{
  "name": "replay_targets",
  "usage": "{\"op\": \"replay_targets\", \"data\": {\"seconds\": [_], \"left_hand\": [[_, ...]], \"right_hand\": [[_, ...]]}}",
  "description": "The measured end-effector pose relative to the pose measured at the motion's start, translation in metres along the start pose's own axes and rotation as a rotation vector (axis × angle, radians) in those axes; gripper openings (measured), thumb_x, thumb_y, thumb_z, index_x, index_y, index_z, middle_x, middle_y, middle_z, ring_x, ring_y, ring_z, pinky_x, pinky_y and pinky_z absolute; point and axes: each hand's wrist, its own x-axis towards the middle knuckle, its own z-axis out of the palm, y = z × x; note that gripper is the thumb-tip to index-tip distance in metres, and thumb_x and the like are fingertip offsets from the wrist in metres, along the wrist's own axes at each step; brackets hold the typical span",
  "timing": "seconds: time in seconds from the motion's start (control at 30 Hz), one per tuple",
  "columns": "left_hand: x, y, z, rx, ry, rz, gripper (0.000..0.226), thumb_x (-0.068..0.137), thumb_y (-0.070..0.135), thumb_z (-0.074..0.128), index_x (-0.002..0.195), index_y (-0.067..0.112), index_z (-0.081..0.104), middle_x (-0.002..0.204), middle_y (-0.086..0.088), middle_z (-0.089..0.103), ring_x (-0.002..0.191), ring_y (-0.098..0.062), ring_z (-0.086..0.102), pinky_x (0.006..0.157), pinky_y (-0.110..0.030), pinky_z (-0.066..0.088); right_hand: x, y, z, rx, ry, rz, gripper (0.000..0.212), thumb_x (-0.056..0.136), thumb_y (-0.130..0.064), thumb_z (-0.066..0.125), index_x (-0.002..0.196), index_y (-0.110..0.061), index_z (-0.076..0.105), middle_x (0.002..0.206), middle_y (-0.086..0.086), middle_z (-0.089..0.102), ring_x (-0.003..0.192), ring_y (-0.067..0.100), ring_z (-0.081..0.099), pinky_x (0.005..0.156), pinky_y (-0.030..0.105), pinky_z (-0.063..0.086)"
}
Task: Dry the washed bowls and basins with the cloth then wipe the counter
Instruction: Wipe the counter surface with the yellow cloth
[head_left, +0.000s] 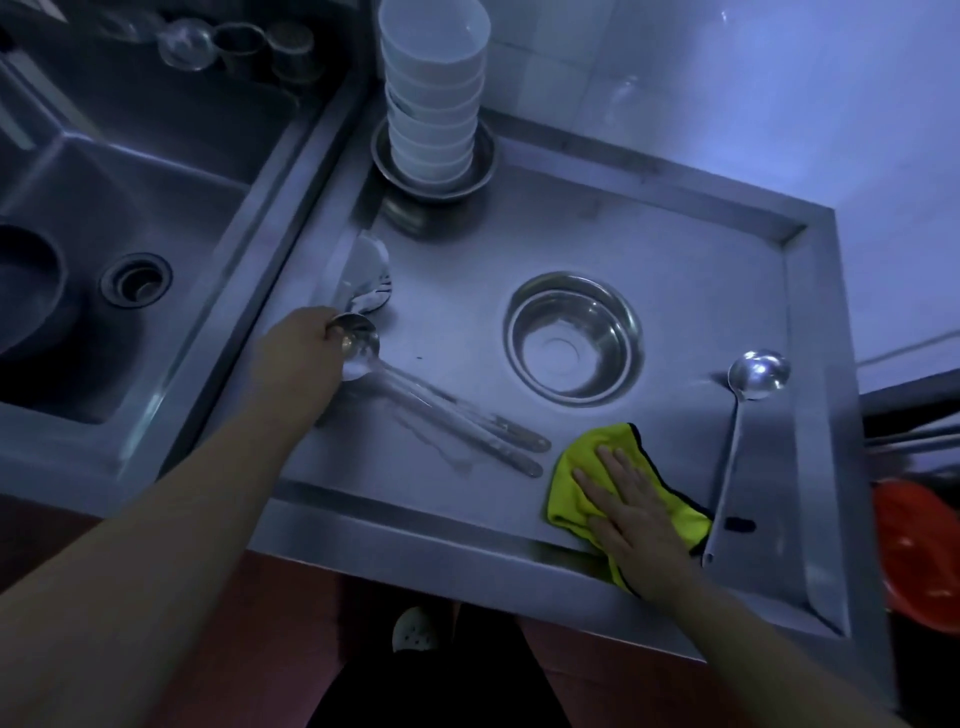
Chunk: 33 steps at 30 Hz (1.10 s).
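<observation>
The steel bench (467, 291) held everything. A tall stack of white bowls (434, 88) sat in a basin (395, 171) at the back, likely dry and out of the way. One small basin (574, 338) sat upright in the middle. The right hand (631, 514) lay flat with straight fingers on the yellow cloth (587, 457), pressing it to the bench near the front edge to wipe. The left hand (298, 353) gripped the ladles (441, 410), probably to clear them from the cloth's path.

Kitchen, steel sink (130, 218), stacked bowls (434, 98)
</observation>
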Motion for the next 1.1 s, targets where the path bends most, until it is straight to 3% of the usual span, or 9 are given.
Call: {"op": "replay_targets", "data": {"seconds": [0.17,0.4,0.5,0.57,0.63,0.77,0.9,1.0,1.1], "left_hand": [[0.025,0.021,0.018,0.038,0.01,0.085,0.033,0.091,0.009,0.045,0.118,0.012,0.064,0.114,-0.017,0.063,0.102,-0.034,0.058,0.088,-0.038,0.043],[0.052,0.043,0.043,0.357,-0.09,0.27,0.02,0.085,0.015,0.064,0.103,0.007,0.058,0.1,-0.015,0.066,0.09,-0.031,0.062,0.082,-0.038,0.048],[0.056,0.045,0.047,0.374,-0.037,0.305,0.017,0.085,0.01,0.059,0.101,0.004,0.057,0.098,-0.018,0.065,0.09,-0.034,0.062,0.078,-0.039,0.044],[0.056,0.048,0.046,0.373,-0.031,0.302,0.018,0.088,0.006,0.051,0.105,0.004,0.057,0.101,-0.019,0.065,0.093,-0.035,0.061,0.08,-0.04,0.043],[0.052,0.043,0.04,0.346,-0.038,0.305,0.024,0.089,0.005,0.05,0.112,0.006,0.057,0.106,-0.017,0.065,0.097,-0.036,0.061,0.083,-0.04,0.044],[0.028,0.016,0.008,0.198,0.118,0.382,0.022,0.09,0.008,0.051,0.106,0.008,0.066,0.099,-0.018,0.067,0.086,-0.039,0.063,0.074,-0.044,0.05],[0.001,-0.021,-0.032,0.177,0.223,0.388,0.025,0.092,0.007,0.049,0.108,0.003,0.067,0.094,-0.024,0.068,0.077,-0.041,0.063,0.069,-0.047,0.051],[-0.014,-0.055,-0.054,0.121,0.224,0.23,0.028,0.094,0.011,0.048,0.116,0.01,0.064,0.105,-0.018,0.068,0.085,-0.039,0.062,0.072,-0.038,0.047],[-0.036,-0.083,-0.072,0.148,0.293,0.147,0.026,0.093,0.015,0.049,0.115,0.013,0.064,0.102,-0.017,0.069,0.083,-0.038,0.062,0.069,-0.038,0.047]], "right_hand": [[0.002,0.001,0.002,-0.03,-0.009,0.006,0.055,0.093,-0.03,0.041,0.145,-0.03,0.023,0.158,-0.001,0.006,0.148,0.019,-0.004,0.119,0.031,-0.004],[0.004,0.0,0.005,-0.03,0.018,-0.013,0.056,0.092,-0.025,0.045,0.145,-0.026,0.026,0.158,0.005,0.01,0.147,0.025,0.0,0.119,0.039,0.003],[-0.002,-0.007,0.007,-0.022,0.123,-0.001,0.058,0.081,-0.003,0.066,0.136,-0.016,0.051,0.151,0.013,0.031,0.138,0.039,0.027,0.108,0.048,0.026],[-0.007,-0.011,0.011,-0.089,0.189,0.024,0.064,0.062,0.012,0.077,0.12,-0.011,0.066,0.139,0.02,0.049,0.115,0.048,0.052,0.092,0.053,0.046],[-0.008,-0.017,0.009,-0.105,0.237,0.06,0.064,0.052,0.021,0.076,0.109,-0.007,0.072,0.128,0.024,0.057,0.094,0.049,0.058,0.077,0.057,0.053],[-0.007,-0.036,0.0,-0.101,0.388,0.033,0.045,0.063,0.019,0.065,0.102,-0.003,0.074,0.118,0.03,0.06,0.085,0.049,0.059,0.072,0.054,0.054],[0.01,-0.088,-0.003,-0.089,0.517,-0.169,0.032,0.082,0.002,0.055,0.108,-0.007,0.072,0.125,0.027,0.056,0.096,0.038,0.053,0.083,0.045,0.049],[0.035,-0.145,0.013,-0.028,0.444,-0.356,0.032,0.092,-0.01,0.046,0.109,-0.01,0.073,0.124,0.027,0.057,0.095,0.04,0.057,0.084,0.045,0.048],[0.056,-0.2,0.048,-0.002,0.108,-0.478,0.037,0.092,-0.021,0.053,0.128,-0.014,0.061,0.139,0.025,0.046,0.1,0.044,0.056,0.087,0.047,0.048]]}}
